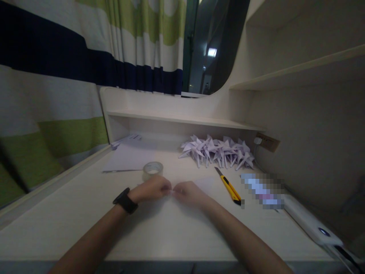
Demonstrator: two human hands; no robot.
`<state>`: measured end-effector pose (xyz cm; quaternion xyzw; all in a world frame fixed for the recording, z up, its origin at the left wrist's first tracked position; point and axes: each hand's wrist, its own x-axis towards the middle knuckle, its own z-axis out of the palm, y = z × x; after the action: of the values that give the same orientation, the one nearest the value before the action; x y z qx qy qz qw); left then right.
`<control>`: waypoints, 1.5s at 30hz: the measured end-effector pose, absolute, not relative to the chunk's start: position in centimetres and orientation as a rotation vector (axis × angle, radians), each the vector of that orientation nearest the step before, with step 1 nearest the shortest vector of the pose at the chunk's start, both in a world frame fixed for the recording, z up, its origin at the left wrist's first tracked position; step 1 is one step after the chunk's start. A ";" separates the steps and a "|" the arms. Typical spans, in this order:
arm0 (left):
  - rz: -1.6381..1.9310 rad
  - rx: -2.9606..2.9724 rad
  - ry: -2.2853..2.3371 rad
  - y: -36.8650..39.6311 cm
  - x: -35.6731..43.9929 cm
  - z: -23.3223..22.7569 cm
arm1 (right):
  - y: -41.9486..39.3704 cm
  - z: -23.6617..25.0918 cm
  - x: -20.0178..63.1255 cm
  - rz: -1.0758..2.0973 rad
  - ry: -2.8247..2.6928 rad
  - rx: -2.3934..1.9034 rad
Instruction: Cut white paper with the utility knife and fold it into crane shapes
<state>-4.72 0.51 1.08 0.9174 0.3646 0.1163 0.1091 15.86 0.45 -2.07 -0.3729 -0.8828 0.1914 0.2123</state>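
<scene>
left hand (152,189) and right hand (186,191) meet fingertip to fingertip, pinched on a small pale paper (172,193) low over the desk (71,213); risk: uneven pinch skews the crease, or an elbow nudges the knife (229,186) nearby.

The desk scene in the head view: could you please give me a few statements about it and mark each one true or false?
1. Both hands, left hand and right hand, meet over a small piece of paper. True.
2. The roll of tape lies right of the utility knife. False: it lies left of it, behind the left hand.
3. The pile of folded paper cranes sits under the low shelf. True.
4. The watch is on the right wrist. False: on the left.
</scene>
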 end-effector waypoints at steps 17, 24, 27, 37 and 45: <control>0.350 2.725 0.998 0.6 -4.6 0.8 | 0.9 -1.6 16.7 0.911 -2.397 -1.014; 0.462 2.620 1.043 0.9 -4.4 1.0 | 1.3 -1.8 16.8 0.678 -2.298 -1.027; 0.455 2.561 0.992 0.8 -4.2 1.0 | 1.3 -2.2 16.6 0.617 -2.357 -1.014; 0.368 2.596 0.943 0.6 -4.2 0.5 | 1.0 -1.5 16.8 0.897 -2.427 -0.991; 0.420 2.564 0.917 0.7 -4.2 0.4 | 1.1 -1.8 16.7 0.804 -2.411 -1.000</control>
<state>-4.15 0.75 0.43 0.9133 0.3267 0.1498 0.1919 16.72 1.14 -1.78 -0.3584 -0.8644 0.2880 0.2037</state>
